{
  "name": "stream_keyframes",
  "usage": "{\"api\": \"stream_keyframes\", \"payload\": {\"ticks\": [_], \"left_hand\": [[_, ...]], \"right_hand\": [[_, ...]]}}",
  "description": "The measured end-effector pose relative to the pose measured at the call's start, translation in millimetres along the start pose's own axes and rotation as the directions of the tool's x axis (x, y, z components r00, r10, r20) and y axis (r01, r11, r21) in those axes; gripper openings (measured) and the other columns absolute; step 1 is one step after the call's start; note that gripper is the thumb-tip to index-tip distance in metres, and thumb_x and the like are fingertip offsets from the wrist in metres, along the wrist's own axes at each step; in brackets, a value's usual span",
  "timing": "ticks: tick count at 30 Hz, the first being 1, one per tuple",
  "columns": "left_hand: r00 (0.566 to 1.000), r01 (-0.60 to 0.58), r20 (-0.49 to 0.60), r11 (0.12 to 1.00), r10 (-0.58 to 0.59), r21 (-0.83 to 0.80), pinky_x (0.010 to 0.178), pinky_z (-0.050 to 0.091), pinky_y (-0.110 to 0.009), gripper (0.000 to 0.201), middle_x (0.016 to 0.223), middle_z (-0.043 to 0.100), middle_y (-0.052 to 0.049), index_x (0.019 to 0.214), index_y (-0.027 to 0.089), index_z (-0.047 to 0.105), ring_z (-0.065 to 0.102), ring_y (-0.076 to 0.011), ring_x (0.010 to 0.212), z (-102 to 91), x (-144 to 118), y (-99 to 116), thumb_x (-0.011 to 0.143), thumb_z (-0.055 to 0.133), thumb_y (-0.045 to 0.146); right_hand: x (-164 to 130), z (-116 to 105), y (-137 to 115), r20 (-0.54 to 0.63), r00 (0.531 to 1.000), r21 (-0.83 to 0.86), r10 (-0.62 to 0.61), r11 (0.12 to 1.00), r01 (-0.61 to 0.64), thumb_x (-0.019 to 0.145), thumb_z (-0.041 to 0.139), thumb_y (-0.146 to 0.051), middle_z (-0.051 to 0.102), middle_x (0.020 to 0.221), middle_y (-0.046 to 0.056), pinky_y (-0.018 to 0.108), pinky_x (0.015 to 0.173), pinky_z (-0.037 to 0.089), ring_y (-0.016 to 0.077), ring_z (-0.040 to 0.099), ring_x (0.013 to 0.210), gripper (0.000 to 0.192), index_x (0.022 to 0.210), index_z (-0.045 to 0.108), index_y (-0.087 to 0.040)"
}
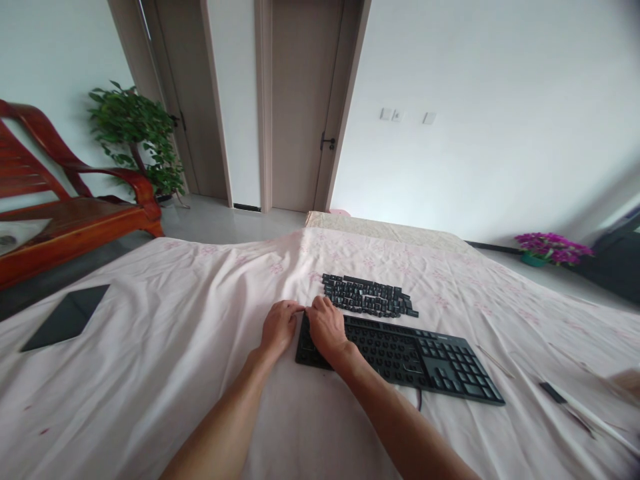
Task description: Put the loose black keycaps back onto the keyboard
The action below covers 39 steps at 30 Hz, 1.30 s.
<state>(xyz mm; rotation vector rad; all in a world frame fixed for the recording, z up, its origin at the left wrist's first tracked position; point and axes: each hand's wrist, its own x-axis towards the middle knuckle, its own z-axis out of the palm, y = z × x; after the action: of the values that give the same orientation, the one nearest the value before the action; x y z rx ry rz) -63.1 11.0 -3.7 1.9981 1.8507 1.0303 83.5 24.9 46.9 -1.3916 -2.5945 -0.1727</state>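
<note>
A black keyboard (415, 357) lies on the pink cloth; most of its main keys are off, only the number pad at its right end has caps. Behind it, several loose black keycaps (367, 295) are laid out in rows. My right hand (326, 327) rests palm down on the keyboard's left end, fingers curled. My left hand (279, 327) sits just left of that end, fingertips at the keyboard's far left corner, touching my right hand. What the fingers pinch is hidden.
A pink flowered cloth (175, 347) covers the table. A dark flat tablet (67, 317) lies at the left edge. A thin stick (495, 362) and a black-tipped tool (563, 399) lie to the right. A red wooden chair (65, 213) stands at left.
</note>
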Motion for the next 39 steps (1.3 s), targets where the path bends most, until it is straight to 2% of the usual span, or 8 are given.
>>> {"api": "stream_keyframes", "payload": {"ticks": [6,11,16,19,22,25,29,39], "left_hand": [[1.0,-0.005,0.0,1.0,0.005,0.009,0.103,0.039,-0.033,0.043,0.113,0.067,-0.005,0.108,0.022,0.071,0.055,-0.0189,0.111,1.6,-0.4,-1.9,0.078,0.048,0.003],[1.0,-0.012,-0.002,1.0,0.012,0.011,0.104,0.039,-0.033,0.042,0.114,0.067,-0.005,0.109,0.023,0.071,0.055,-0.0188,0.112,1.2,-1.1,-1.2,0.08,0.047,0.003],[0.999,-0.03,-0.012,0.999,0.03,0.014,0.104,0.039,-0.032,0.042,0.115,0.066,-0.005,0.109,0.022,0.07,0.054,-0.0186,0.113,2.4,-1.1,-1.5,0.08,0.046,0.003],[0.999,-0.033,-0.018,0.999,0.034,0.013,0.103,0.039,-0.032,0.043,0.114,0.066,-0.005,0.11,0.022,0.07,0.055,-0.0179,0.113,4.2,-0.6,-2.5,0.08,0.047,0.001],[0.999,-0.027,-0.028,1.0,0.028,0.011,0.104,0.039,-0.032,0.043,0.114,0.066,-0.005,0.109,0.022,0.07,0.055,-0.0177,0.113,5.5,-0.4,-3.1,0.08,0.047,0.001],[0.999,-0.031,-0.038,0.999,0.031,0.008,0.103,0.039,-0.032,0.043,0.115,0.066,-0.004,0.109,0.022,0.07,0.054,-0.0174,0.113,5.8,-0.7,-3.3,0.08,0.046,0.001],[0.999,-0.032,-0.036,0.999,0.033,0.011,0.102,0.04,-0.032,0.044,0.114,0.066,-0.004,0.108,0.022,0.07,0.055,-0.0176,0.112,5.5,-1.1,-3.4,0.079,0.047,0.0],[0.999,-0.031,-0.038,0.999,0.031,0.013,0.103,0.04,-0.034,0.045,0.114,0.066,-0.005,0.108,0.022,0.07,0.055,-0.018,0.111,6.2,-0.3,-4.0,0.077,0.047,-0.001]], "right_hand": [[-7.6,-6.8,-11.0,0.029,1.0,-0.034,-0.01,0.999,0.011,0.089,0.043,-0.01,0.058,0.106,0.013,0.035,0.082,0.04,0.0243,0.047,0.1,0.027,0.102,0.066,-0.016],[-12.2,-7.0,-11.1,0.02,0.999,0.021,0.025,0.999,-0.026,0.089,0.044,-0.013,0.057,0.108,0.011,0.034,0.084,0.038,0.0236,0.047,0.101,0.026,0.104,0.066,-0.018],[-19.0,-4.1,8.8,-0.017,1.0,0.153,0.017,0.988,-0.014,0.095,0.042,-0.019,0.059,0.109,0.005,0.028,0.084,0.037,0.0187,0.048,0.1,0.032,0.112,0.067,-0.029],[-17.4,-4.2,33.3,-0.067,0.993,0.212,0.098,0.974,-0.082,0.095,0.045,-0.022,0.062,0.106,0.002,0.025,0.083,0.037,0.0169,0.049,0.096,0.031,0.113,0.068,-0.032],[-11.5,-6.3,58.3,-0.102,0.969,0.174,0.226,0.963,-0.206,0.094,0.049,-0.026,0.063,0.104,0.003,0.027,0.084,0.036,0.0179,0.049,0.097,0.026,0.106,0.072,-0.031],[-4.3,-7.1,73.7,-0.067,0.964,0.086,0.256,0.964,-0.25,0.092,0.052,-0.03,0.062,0.103,0.004,0.028,0.083,0.035,0.019,0.048,0.098,0.023,0.095,0.075,-0.029],[3.1,-1.8,78.5,-0.019,0.97,-0.009,0.244,0.97,-0.244,0.091,0.053,-0.029,0.062,0.102,0.005,0.03,0.081,0.035,0.0212,0.047,0.101,0.024,0.085,0.076,-0.027],[15.4,5.3,79.2,0.002,0.987,-0.051,0.162,0.985,-0.162,0.088,0.056,-0.024,0.061,0.101,0.007,0.03,0.081,0.035,0.0211,0.048,0.1,0.016,0.085,0.072,-0.021]]}}
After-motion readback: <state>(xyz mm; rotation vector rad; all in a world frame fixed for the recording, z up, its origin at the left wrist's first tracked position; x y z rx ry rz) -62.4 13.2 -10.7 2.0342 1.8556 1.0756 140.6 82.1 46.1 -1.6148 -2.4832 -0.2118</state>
